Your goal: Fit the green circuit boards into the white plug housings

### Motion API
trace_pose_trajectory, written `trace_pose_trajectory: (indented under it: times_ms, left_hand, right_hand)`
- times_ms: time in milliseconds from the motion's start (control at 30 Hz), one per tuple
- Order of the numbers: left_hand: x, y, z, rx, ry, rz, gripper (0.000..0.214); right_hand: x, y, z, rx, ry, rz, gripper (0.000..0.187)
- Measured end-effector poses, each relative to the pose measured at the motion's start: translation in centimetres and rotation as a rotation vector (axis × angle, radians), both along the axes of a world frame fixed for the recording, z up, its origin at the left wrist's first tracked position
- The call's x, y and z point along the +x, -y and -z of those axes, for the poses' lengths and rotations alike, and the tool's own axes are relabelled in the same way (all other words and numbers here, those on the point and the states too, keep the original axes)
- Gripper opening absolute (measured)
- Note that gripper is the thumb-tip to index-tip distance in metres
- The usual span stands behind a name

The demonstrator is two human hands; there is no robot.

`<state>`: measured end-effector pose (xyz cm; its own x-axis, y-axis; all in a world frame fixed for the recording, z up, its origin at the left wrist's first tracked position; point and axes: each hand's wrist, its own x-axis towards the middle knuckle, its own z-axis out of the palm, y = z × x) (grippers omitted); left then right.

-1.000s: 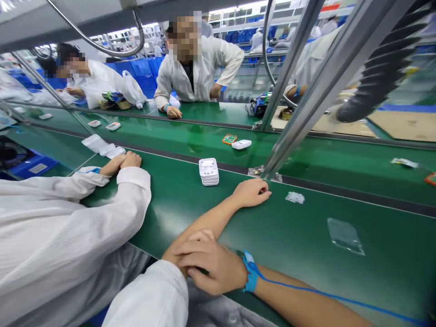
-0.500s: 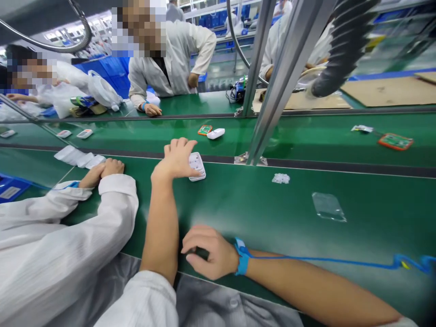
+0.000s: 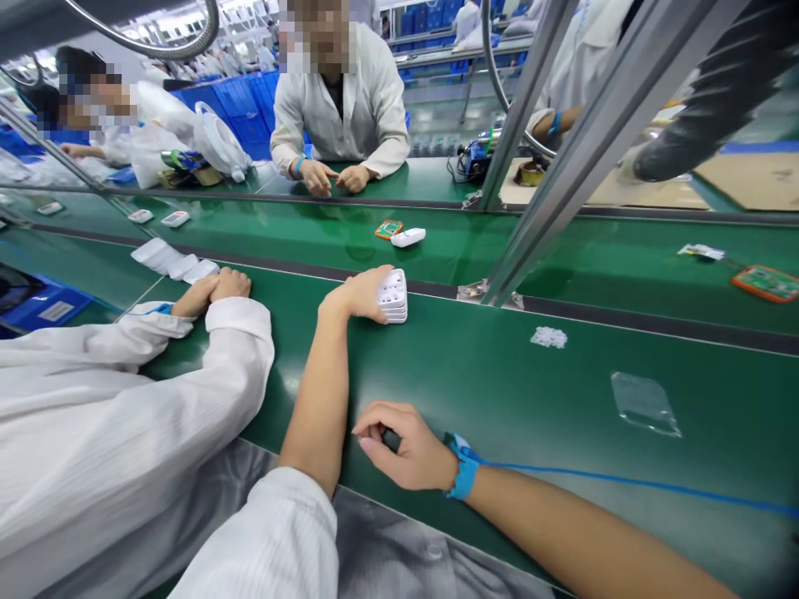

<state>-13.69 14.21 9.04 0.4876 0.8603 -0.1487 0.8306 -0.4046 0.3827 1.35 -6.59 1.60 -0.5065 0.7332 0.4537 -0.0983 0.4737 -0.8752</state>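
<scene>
My left hand reaches out over the green work surface and grips the left side of a stack of white plastic cases. Its thumb is at the near side and its fingers wrap the far side; the palm hides part of the stack. Closer to my body, my right hand rests on the surface, loosely curled with a gap between thumb and fingers and nothing in it. A blue wrist strap with a cord is around that wrist. A pile of small white parts lies to the right of the stack.
A clear plastic bag lies at right. Metal posts rise beyond the stack. On the belt are a white case and orange-edged circuit boards. A co-worker's hands rest at left near white pieces; another person leans opposite.
My left hand has closed from a spread pose onto the white stack. My right hand stays curled near the edge. The person opposite has brought both hands together. The view has shifted.
</scene>
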Motion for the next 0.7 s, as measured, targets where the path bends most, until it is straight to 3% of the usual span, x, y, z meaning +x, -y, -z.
trace_pose_trajectory:
  times_ms: [200,367,500,633,700]
  left_hand:
    - [0.0,-0.3,0.6,-0.016,0.100,0.020,0.117]
    - [0.4,0.0,0.3,0.003,0.074,0.041,0.093]
    - [0.1,-0.1,0.2,-0.010,0.122,0.018,0.091]
    - [-0.2,-0.1,-0.3,0.035,0.398,0.055,0.103]
    - [-0.1,0.2,-0.9,0.053,0.578,0.132,0.108]
  right_hand:
    - [0.0,-0.3,-0.1,-0.006,-0.006,0.003,0.007]
    - [0.0,-0.4,-0.1,0.004,0.008,0.010,0.008]
    - [0.0,-0.2,-0.1,0.008,0.024,0.013,0.008]
    - [0.5,-1.2,-0.3,0.040,-0.020,0.077,0.010]
    - [1.2,-2.8,-0.3,0.019,-0.059,0.239,0.011]
